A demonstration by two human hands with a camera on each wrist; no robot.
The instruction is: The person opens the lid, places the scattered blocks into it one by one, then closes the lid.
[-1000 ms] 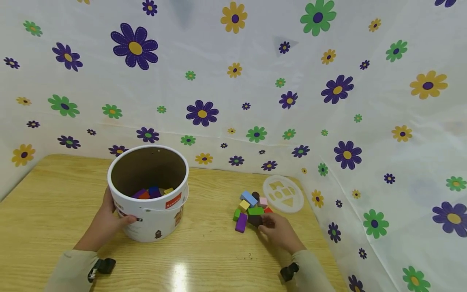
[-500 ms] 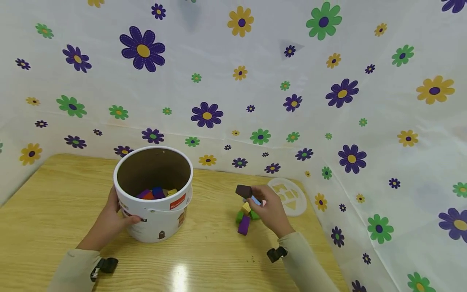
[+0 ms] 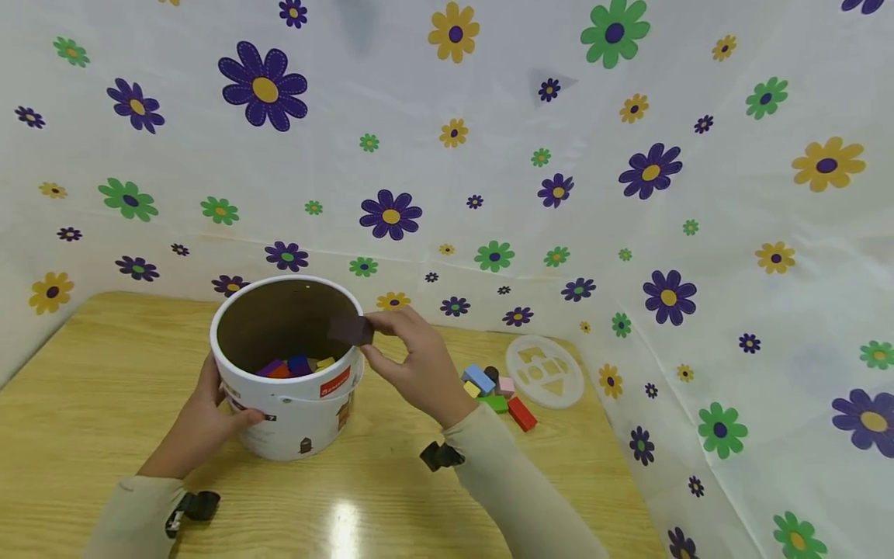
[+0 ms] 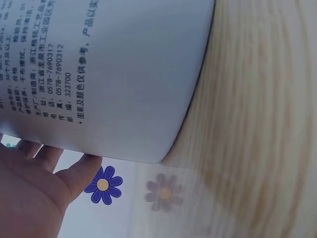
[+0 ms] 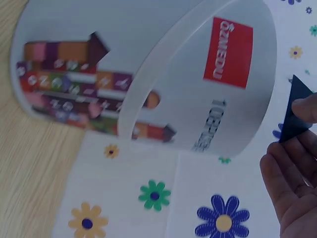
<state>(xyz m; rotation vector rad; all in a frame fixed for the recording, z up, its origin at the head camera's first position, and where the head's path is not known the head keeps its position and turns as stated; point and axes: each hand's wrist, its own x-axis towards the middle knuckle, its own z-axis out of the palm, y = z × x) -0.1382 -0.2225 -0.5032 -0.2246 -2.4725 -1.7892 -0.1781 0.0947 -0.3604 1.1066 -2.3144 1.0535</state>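
Observation:
A white bucket (image 3: 293, 423) with a wire handle stands on the left of the table, several coloured blocks (image 3: 296, 366) inside. My left hand (image 3: 195, 423) grips its left side, thumb on the front; the left wrist view shows this hand's fingers (image 4: 81, 173) against the printed wall (image 4: 129, 89). My right hand (image 3: 422, 365) pinches a dark brown triangular block (image 3: 352, 329) at the bucket's right rim, partly over the opening. In the right wrist view the block (image 5: 293, 114) shows its triangular end between thumb and fingers.
Right of the right hand lies a loose pile of blocks: light blue (image 3: 478, 378), green (image 3: 497, 404), red (image 3: 522, 414), pink (image 3: 506, 386) and others, some hidden behind the hand. Behind it lies a white stencil plate (image 3: 545, 371). A flower-printed sheet (image 3: 489, 171) rises behind the table.
My right hand has lifted the dark triangular block out of the pile and carried it left to the bucket's rim. My left hand keeps its grip on the bucket.

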